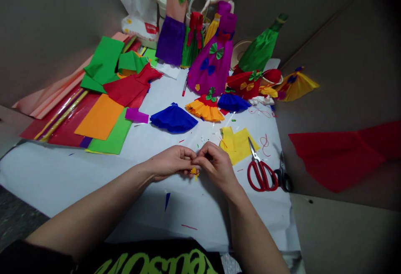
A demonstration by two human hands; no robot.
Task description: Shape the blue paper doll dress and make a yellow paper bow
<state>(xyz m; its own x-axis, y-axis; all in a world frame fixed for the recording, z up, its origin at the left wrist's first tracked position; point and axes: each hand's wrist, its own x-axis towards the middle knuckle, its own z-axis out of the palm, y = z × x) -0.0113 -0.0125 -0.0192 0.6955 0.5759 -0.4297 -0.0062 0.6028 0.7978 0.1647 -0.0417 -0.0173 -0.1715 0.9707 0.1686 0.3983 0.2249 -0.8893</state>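
Over the middle of the table, my left hand (172, 164) is closed on a small orange-yellow crepe paper piece (194, 172), part of which shows below the fingers. My right hand (216, 165) meets it fingertip to fingertip in a pinch; whatever lies between those fingers is too small to make out. Just beyond my right hand lies a cut sheet of yellow crepe paper (236, 142). Red-handled scissors (258, 173) rest with their tip on that sheet. A gathered blue paper skirt (174, 118) lies ahead of my left hand.
Dark-handled scissors (283, 178) lie at the right edge. A doll in a purple paper dress (210, 63) stands behind an orange and red paper dress (206, 107). Coloured paper sheets (100, 115) are piled at left. A red paper piece (341, 157) hangs at right.
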